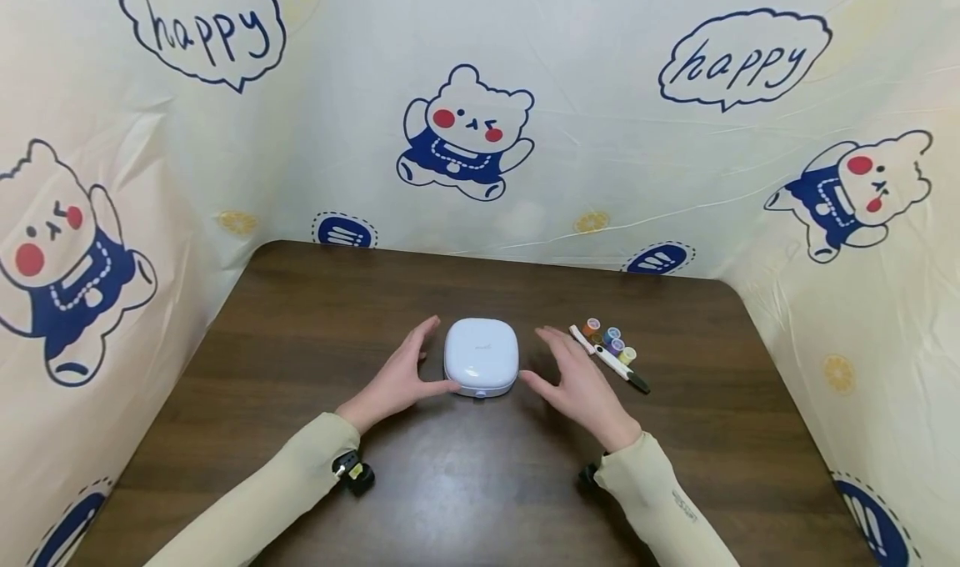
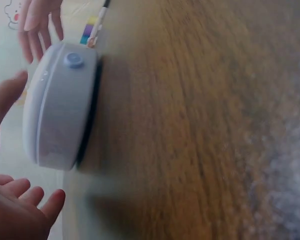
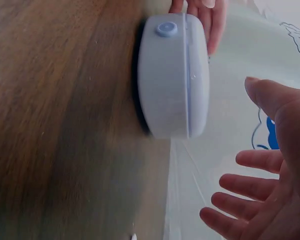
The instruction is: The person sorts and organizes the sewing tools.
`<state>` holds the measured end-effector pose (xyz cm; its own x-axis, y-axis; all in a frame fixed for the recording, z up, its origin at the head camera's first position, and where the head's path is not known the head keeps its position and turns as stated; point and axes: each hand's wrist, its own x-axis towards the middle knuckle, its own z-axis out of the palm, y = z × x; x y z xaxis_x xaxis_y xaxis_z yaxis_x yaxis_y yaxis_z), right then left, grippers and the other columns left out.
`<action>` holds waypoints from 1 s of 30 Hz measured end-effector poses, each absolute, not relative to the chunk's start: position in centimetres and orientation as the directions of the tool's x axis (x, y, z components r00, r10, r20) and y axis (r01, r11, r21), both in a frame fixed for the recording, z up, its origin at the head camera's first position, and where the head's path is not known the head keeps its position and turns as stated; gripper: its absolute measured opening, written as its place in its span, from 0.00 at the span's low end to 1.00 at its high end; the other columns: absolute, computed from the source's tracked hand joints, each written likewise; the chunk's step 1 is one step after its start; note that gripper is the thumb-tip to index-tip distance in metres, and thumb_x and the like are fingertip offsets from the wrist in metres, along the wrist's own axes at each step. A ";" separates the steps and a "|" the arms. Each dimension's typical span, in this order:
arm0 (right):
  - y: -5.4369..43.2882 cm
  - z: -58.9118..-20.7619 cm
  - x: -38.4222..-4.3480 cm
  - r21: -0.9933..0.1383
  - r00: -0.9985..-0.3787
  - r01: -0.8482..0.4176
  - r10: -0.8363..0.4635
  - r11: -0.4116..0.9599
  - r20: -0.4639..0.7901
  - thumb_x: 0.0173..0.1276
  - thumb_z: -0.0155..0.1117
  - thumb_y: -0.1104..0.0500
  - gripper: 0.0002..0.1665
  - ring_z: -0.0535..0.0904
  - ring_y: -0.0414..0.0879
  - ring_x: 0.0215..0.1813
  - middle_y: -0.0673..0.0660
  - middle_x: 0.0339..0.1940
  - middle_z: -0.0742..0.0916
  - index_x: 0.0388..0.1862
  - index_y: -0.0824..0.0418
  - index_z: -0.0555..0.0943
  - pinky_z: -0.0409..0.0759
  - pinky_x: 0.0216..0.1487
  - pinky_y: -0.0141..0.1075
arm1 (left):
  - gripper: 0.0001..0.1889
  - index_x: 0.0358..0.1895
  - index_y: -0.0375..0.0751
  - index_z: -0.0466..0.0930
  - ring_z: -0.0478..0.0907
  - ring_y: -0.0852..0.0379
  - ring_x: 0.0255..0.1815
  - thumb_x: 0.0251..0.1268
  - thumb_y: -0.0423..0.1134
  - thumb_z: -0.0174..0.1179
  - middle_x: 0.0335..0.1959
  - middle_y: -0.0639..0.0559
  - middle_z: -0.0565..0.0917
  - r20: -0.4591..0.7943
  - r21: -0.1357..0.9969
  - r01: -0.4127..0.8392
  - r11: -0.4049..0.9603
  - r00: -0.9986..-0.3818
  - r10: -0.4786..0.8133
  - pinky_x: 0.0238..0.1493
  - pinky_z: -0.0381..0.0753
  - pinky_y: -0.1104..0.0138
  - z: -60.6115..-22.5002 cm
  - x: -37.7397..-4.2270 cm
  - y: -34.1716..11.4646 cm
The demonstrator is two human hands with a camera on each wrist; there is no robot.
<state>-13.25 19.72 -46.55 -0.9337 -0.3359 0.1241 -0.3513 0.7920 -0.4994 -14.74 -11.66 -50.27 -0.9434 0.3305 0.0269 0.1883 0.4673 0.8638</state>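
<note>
A pale blue rounded-square case (image 1: 481, 354) with a closed lid rests on the table between both hands. A round button (image 2: 73, 59) shows on its front side. My left hand (image 1: 397, 383) is at the case's left, fingers spread; its thumb tip overlaps the front left corner in the head view, and I cannot tell whether it touches. To the right, my right hand (image 1: 581, 388) is apart from the case with its thumb and fingers extended. Neither hand holds anything. In the right wrist view the case (image 3: 170, 80) stands beyond the spread fingers.
Several small thread spools (image 1: 617, 347) in different colours lie right of the right hand. Beside them is a slim white pen-like tool (image 1: 613, 362) with a black end, partly hidden by the hand. A printed cloth (image 1: 585, 167) surrounds the brown table (image 1: 315, 300).
</note>
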 end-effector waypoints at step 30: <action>16.4 -48.5 -17.5 -0.581 -0.787 -0.493 -0.617 0.647 -0.019 0.62 0.80 0.43 0.67 0.53 0.59 0.84 0.65 0.85 0.56 0.86 0.65 0.49 0.64 0.77 0.54 | 0.71 0.85 0.35 0.41 0.56 0.38 0.81 0.46 0.52 0.85 0.83 0.34 0.52 0.000 0.818 0.255 0.517 -0.897 0.443 0.76 0.62 0.44 -51.4 -16.8 -9.3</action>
